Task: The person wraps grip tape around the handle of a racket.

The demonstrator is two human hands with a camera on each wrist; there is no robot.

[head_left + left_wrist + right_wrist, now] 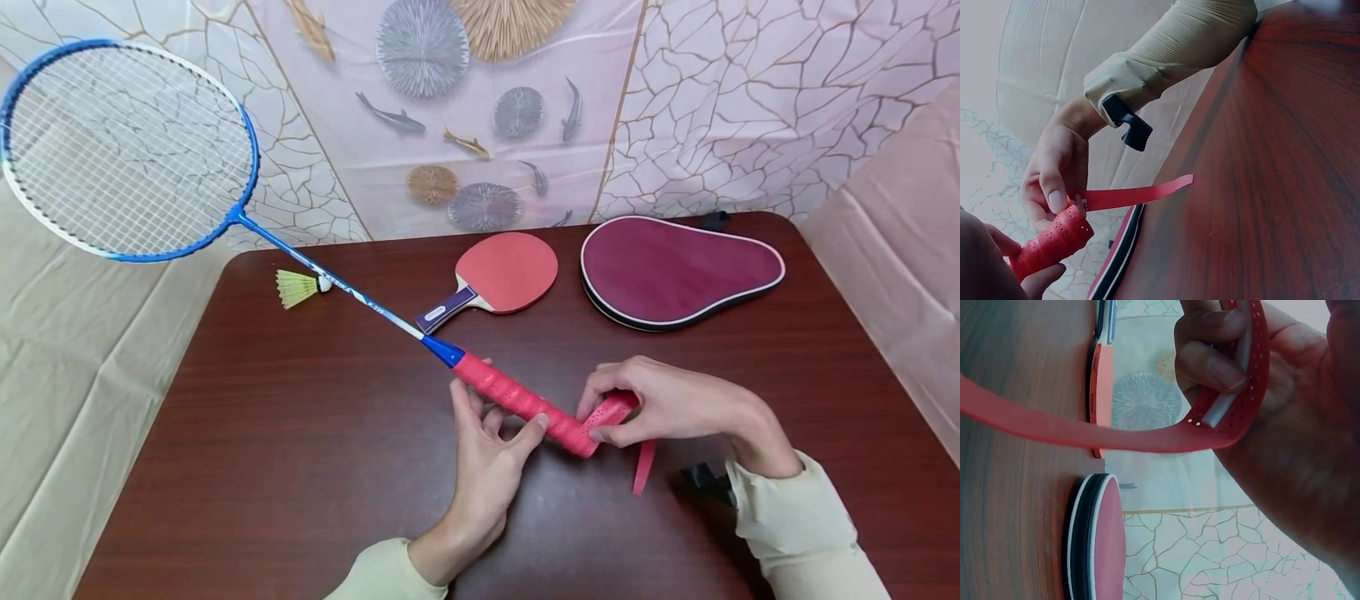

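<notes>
A blue and white badminton racket point(352, 290) slants above the table, its head up at the far left. Perforated red grip tape point(517, 396) is wound in overlapping turns round its handle. My left hand point(483, 467) holds the wrapped handle from below between thumb and fingers. At the handle's butt end, my right hand point(667, 404) pinches the loose length of tape, which loops through the fingers. A tapered tail of the tape point(1141, 195) hangs free past that hand. In the right wrist view a pale strip point(1229, 394) shows along the inside of the tape loop point(1259, 369).
On the brown table point(315, 467) lie a yellow shuttlecock point(297, 287), a red table tennis bat point(510, 271) and a maroon paddle case point(675, 271). A patterned cloth point(480, 125) hangs behind. A black clip point(1127, 122) sits on the right sleeve.
</notes>
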